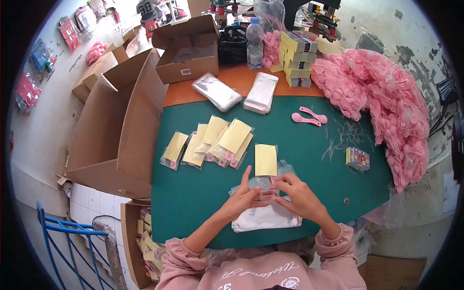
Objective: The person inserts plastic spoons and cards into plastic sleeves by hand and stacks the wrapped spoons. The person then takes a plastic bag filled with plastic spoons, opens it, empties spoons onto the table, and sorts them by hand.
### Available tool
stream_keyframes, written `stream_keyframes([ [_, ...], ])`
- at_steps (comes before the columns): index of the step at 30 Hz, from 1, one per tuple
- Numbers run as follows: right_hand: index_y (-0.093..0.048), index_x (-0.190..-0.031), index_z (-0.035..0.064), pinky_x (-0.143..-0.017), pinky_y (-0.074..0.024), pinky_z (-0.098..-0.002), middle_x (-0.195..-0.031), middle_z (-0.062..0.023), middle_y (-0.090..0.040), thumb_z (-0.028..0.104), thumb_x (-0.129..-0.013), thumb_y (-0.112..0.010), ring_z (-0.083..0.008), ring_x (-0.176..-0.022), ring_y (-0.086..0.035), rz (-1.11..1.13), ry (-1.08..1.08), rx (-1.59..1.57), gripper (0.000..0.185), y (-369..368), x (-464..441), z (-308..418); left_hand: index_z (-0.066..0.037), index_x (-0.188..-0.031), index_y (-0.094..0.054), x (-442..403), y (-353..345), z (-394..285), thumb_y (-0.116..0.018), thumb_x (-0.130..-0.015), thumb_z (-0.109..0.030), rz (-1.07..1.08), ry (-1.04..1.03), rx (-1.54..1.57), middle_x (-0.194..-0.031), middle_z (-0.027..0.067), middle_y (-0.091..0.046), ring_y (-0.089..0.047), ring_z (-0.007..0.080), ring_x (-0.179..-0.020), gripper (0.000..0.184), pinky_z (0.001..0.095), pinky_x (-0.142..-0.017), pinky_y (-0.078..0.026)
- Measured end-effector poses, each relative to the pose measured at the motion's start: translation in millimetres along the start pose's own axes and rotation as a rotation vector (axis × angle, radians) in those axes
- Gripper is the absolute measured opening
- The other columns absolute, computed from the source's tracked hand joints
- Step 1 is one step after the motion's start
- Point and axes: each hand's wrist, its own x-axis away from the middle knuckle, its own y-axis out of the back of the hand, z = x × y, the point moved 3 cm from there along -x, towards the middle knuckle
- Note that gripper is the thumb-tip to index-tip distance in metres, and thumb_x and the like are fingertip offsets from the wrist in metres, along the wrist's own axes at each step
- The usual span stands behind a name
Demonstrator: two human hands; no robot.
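In front of my body, both hands are at a clear plastic bag point(265, 186) with a yellow card point(266, 160) in its upper part. A bit of pink shows inside, partly covered by my fingers. My left hand point(240, 199) holds the bag's lower left side, its index finger pointing up. With thumb and fingertips, my right hand point(298, 194) pinches the bag's lower right edge. Beneath them lies a stack of clear bags point(267, 220). To the left, several packed bags with yellow cards point(235, 136) overlap one another, pink handles peeking out.
Two pink spoons point(309, 117) and a small stack of printed cards point(357, 159) lie right. Pink bagged spoons point(386, 101) heap along the right edge. Behind are two bag stacks point(261, 93), yellow card stacks point(297, 58) and a water bottle point(254, 44). Cardboard boxes point(116, 121) border the left.
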Motion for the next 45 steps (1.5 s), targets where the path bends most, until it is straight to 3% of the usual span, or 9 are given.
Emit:
stream_keyframes([
  [6,-0.058,-0.089,0.0061,-0.075,-0.0435,-0.0361,-0.092,-0.0108,-0.052,0.014,-0.070,-0.070,-0.0275,-0.086,-0.053,0.039,0.071,0.061,0.024,-18.4,-8.4,5.2,-0.022,-0.140,0.010,0.8,6.2,-0.5,-0.033,-0.092,-0.003,0.016,0.085,-0.088,-0.109,0.0197,-0.053,-0.058,0.0272,-0.099,0.067,0.0419,-0.087,-0.048],
  [16,-0.055,-0.082,0.0052,-0.071,-0.0416,-0.0360,-0.085,-0.0084,-0.050,0.013,-0.066,-0.070,-0.0251,-0.083,-0.052,-0.080,0.191,0.348,0.023,-28.0,-7.8,16.1,-0.019,-0.141,0.006,4.3,9.8,-2.3,-0.037,-0.094,-0.011,-0.059,0.119,-0.008,-0.109,0.0197,-0.054,-0.058,0.0252,-0.099,0.064,0.0378,-0.088,-0.046],
  [19,-0.055,-0.083,0.0047,-0.069,-0.0430,-0.0351,-0.084,-0.0081,-0.049,0.014,-0.067,-0.070,-0.0247,-0.080,-0.053,-0.102,0.142,0.213,0.023,-19.0,-9.3,18.4,-0.018,-0.141,0.005,7.9,5.7,-7.2,-0.038,-0.095,-0.014,-0.101,0.094,-0.060,-0.108,0.0200,-0.055,-0.057,0.0252,-0.101,0.063,0.0376,-0.088,-0.046],
  [21,-0.055,-0.084,0.0037,-0.066,-0.0446,-0.0341,-0.084,-0.0093,-0.049,0.013,-0.071,-0.068,-0.0248,-0.077,-0.054,-0.001,0.067,-0.127,0.021,-13.3,-8.7,13.4,-0.018,-0.141,0.004,10.4,4.8,-9.8,-0.038,-0.095,-0.017,-0.107,0.103,-0.089,-0.108,0.0202,-0.054,-0.057,0.0250,-0.101,0.062,0.0390,-0.087,-0.047],
  [25,-0.055,-0.085,0.0029,-0.064,-0.0457,-0.0330,-0.084,-0.0108,-0.049,0.013,-0.072,-0.067,-0.0244,-0.075,-0.055,0.007,-0.070,-0.158,0.020,-9.4,-9.1,2.4,-0.017,-0.140,0.008,13.0,5.0,-10.4,-0.037,-0.095,-0.021,-0.086,0.117,-0.103,-0.112,0.0191,-0.052,-0.057,0.0244,-0.100,0.063,0.0379,-0.083,-0.050],
  [28,-0.055,-0.085,0.0027,-0.067,-0.0451,-0.0338,-0.085,-0.0114,-0.050,0.013,-0.072,-0.068,-0.0261,-0.077,-0.054,-0.016,-0.023,-0.018,0.021,-19.3,-8.2,2.2,-0.017,-0.141,0.002,12.5,3.6,-9.8,-0.038,-0.095,-0.020,-0.093,0.124,-0.111,-0.107,0.0196,-0.055,-0.057,0.0252,-0.100,0.060,0.0418,-0.085,-0.049],
  [37,-0.053,-0.080,0.0027,-0.073,-0.0416,-0.0370,-0.082,-0.0117,-0.048,0.011,-0.071,-0.065,-0.0281,-0.080,-0.051,-0.027,0.133,0.177,0.018,-29.9,-12.4,7.2,-0.016,-0.141,-0.011,1.9,2.9,-9.5,-0.040,-0.094,-0.016,-0.132,0.082,-0.120,-0.096,0.0140,-0.058,-0.060,0.0200,-0.090,0.055,0.0333,-0.082,-0.051],
  [39,-0.053,-0.078,0.0000,-0.075,-0.0402,-0.0390,-0.080,-0.0122,-0.049,0.009,-0.072,-0.061,-0.0280,-0.079,-0.051,-0.060,0.201,0.185,0.014,-28.6,-12.6,8.6,-0.014,-0.139,-0.019,-2.9,1.1,-11.3,-0.042,-0.092,-0.008,0.022,-0.011,-0.160,-0.090,0.0104,-0.059,-0.061,0.0155,-0.086,0.053,0.0296,-0.079,-0.051],
  [45,-0.050,-0.079,-0.0001,-0.073,-0.0414,-0.0353,-0.080,-0.0110,-0.048,0.007,-0.074,-0.059,-0.0257,-0.077,-0.050,0.063,0.242,-0.090,0.013,-13.8,-11.8,-0.3,-0.011,-0.136,-0.028,-6.1,-7.8,-16.9,-0.041,-0.089,0.000,0.088,-0.095,-0.257,-0.091,0.0073,-0.061,-0.060,0.0116,-0.082,0.050,0.0273,-0.079,-0.051],
])
